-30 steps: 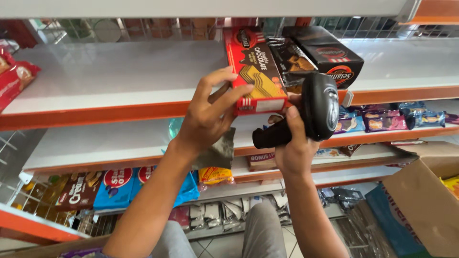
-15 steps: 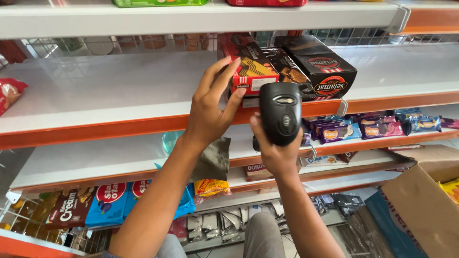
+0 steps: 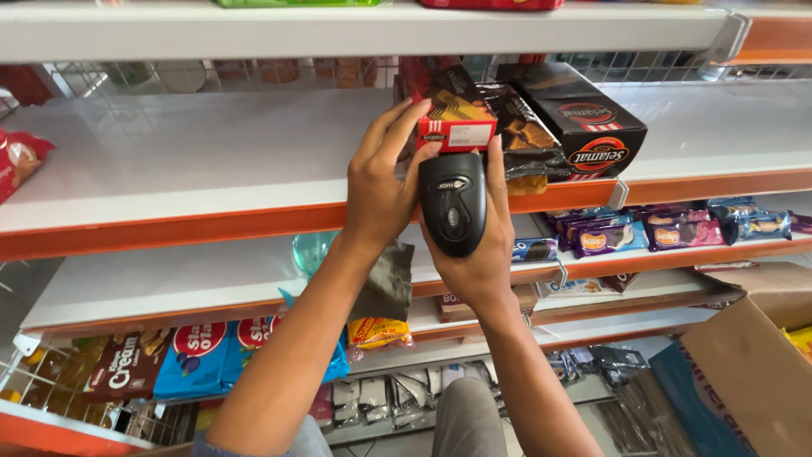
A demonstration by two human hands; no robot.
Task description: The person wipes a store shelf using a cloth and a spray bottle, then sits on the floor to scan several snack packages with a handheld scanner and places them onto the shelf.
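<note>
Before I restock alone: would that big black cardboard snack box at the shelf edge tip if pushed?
Probably. The big black cardboard snack box lies tilted on neighbouring packs, overhanging the white shelf edge, so a push may topple it. Flat faces suggest stiff cardboard, likely light.

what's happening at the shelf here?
A person stands at a shop shelf. Their left hand grips a red and yellow snack box at the shelf's front edge, its end label facing them. Their right hand holds a black handheld scanner just below that label, nose pointing up at it. More dark snack boxes lie beside it; an open cardboard carton sits lower right.
</note>
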